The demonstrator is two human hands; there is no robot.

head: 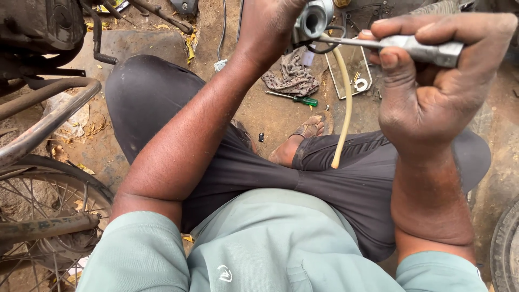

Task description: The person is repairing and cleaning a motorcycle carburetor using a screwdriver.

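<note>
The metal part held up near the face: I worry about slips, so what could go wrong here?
1. The right hand drives a grey metal tool toward the metal part that the left hand grips; a slip could jab those fingers.
2. The yellowish hose dangles over the lap and could drip or snag.
3. A green-handled screwdriver lies on the dirt by the sandalled foot.

The frame's top edge cuts off the left hand [267,24] and metal part [314,17].
</note>
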